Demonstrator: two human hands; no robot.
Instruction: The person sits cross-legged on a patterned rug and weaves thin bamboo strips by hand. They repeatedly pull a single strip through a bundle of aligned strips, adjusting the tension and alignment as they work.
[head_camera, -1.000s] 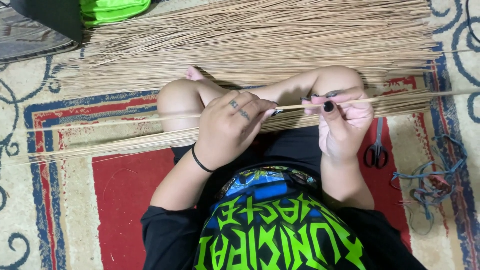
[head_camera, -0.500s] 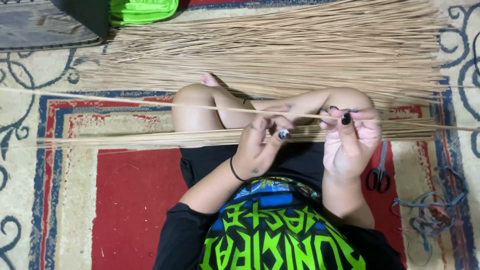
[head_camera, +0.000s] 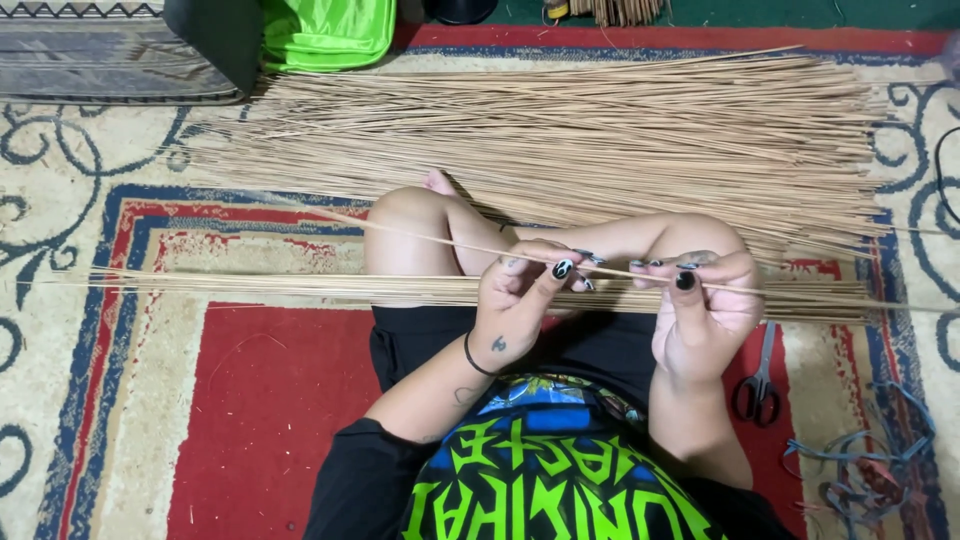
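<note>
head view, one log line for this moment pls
left hand: pinching thin stick | right hand: pinching same stick | stick bundle across lap | scissors on rug

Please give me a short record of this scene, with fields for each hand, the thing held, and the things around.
left hand: the left hand pinches a thin stick between its fingertips
right hand: the right hand grips the same stick further along
stick: long, pale, slanting across the bent legs
near pile: a flat row of sticks lying under the hands
far pile: a big heap of sticks beyond the knees
floor: patterned carpet, red in the middle
beside right hand: scissors, tangled blue strips
top edge: green bag
</note>
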